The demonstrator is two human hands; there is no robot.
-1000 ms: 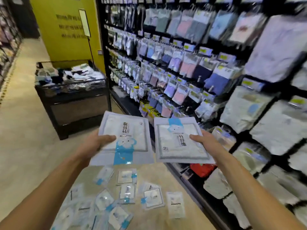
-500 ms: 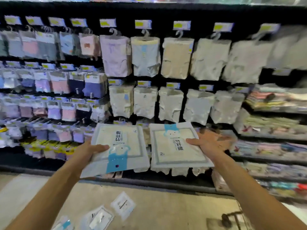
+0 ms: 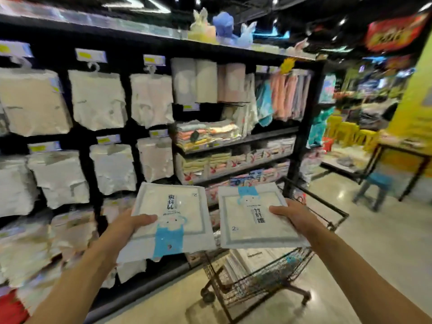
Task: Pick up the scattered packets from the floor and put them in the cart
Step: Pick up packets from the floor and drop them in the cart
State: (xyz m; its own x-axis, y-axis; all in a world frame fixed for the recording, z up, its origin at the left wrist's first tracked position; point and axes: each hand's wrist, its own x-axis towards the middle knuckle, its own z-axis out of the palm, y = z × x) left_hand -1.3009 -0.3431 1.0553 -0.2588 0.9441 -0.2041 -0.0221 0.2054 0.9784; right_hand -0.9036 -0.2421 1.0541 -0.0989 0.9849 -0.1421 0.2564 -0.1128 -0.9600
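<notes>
My left hand (image 3: 127, 226) grips a flat white packet (image 3: 174, 213) with a blue tab, thumb on top. A second white packet (image 3: 247, 220) with a blue figure and black lettering is held by my right hand (image 3: 295, 217), thumb over its right edge. Both packets are held flat, side by side at chest height. Below and just beyond them stands a black wire cart (image 3: 264, 280) with several white packets (image 3: 251, 258) lying in its basket. The right packet hangs over the cart's near end. No packets on the floor are in view.
A tall black rack (image 3: 301, 146) of hanging and folded garments runs along the left, close to the cart. Beige floor (image 3: 374, 242) opens to the right. A dark-framed table (image 3: 397, 150), a blue stool (image 3: 377, 185) and yellow chairs (image 3: 346, 132) stand at the far right.
My view has swung right from the packets on the floor, along the rack, to the cart. Both hands keep the same hold on their packets, which are now above the cart.
</notes>
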